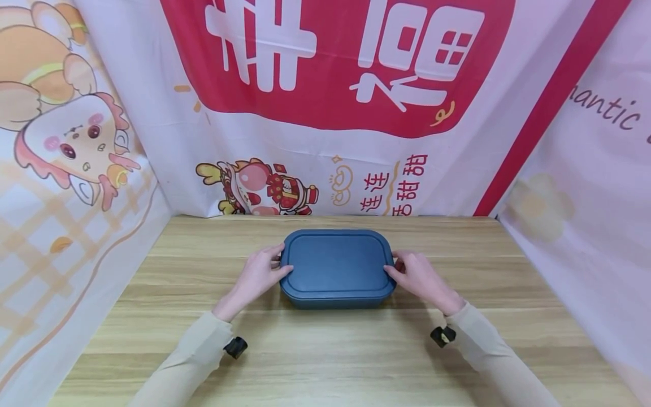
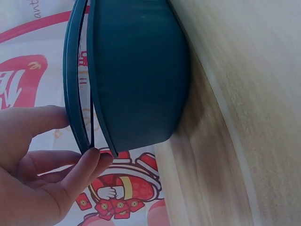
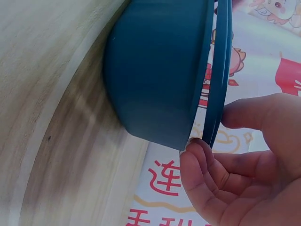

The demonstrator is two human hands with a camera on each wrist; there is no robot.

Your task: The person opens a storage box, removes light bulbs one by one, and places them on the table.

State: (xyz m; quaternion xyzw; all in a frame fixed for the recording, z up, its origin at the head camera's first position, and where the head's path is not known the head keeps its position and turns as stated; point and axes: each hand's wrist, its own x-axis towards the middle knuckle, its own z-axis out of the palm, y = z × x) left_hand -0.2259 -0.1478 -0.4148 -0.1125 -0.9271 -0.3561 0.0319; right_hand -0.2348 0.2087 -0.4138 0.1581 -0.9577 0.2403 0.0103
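Observation:
A blue rectangular lid with rounded corners lies level over a matching deep box on the table. Both wrist views show a thin gap between the lid and the rim of the box, with the backdrop visible through it. At the lid's left end, my left hand pinches the edge, thumb on top and fingers curled beneath. My right hand grips the opposite end the same way, its fingertips right at the box's rim. The inside of the box is hidden under the lid.
The box stands on a wood-grain table, toward its back edge. Printed cloth hangs behind it and along both sides. A small black device is at the left wrist, and another black device at the right.

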